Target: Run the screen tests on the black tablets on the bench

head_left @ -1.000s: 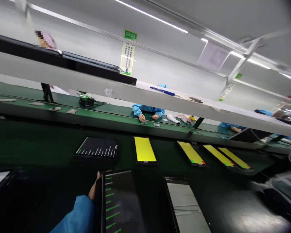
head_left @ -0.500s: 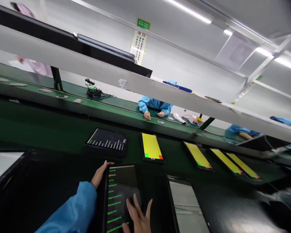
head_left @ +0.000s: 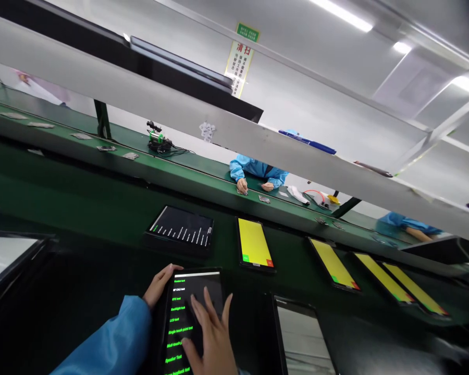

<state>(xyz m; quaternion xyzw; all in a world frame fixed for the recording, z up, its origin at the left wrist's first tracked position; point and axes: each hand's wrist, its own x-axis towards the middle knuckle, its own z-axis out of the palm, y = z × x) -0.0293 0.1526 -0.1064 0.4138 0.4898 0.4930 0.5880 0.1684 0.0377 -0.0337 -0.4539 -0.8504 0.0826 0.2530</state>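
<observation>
From my head camera, my left hand (head_left: 159, 285) curls round the top left corner of the tablet (head_left: 191, 317), fingers bent over its edge and gripping it. My right hand (head_left: 211, 333) lies spread flat on the screen, fingers apart, holding nothing; the fingertips rest on the dark glass beside the list of green text lines. The tablet lies on the dark bench right in front of me, long side running away from me.

Just right of it is another tablet (head_left: 300, 338) with a pale screen. Beyond, on the green belt (head_left: 82, 203), sit a dark tablet with white lines (head_left: 182, 232) and a row of yellow-screen tablets (head_left: 255, 244) trailing off to the right. Across the line a person in a blue sleeve (head_left: 240, 167) works under the grey shelf (head_left: 180, 112).

What could go wrong, as I judge it: with my whole palm this low over the glass, a stray finger or the heel of the hand could tap the wrong line in the list. My left grip is only on one corner, so a firm press might make the tablet slide or pivot toward its pale-screened neighbour and knock it.
</observation>
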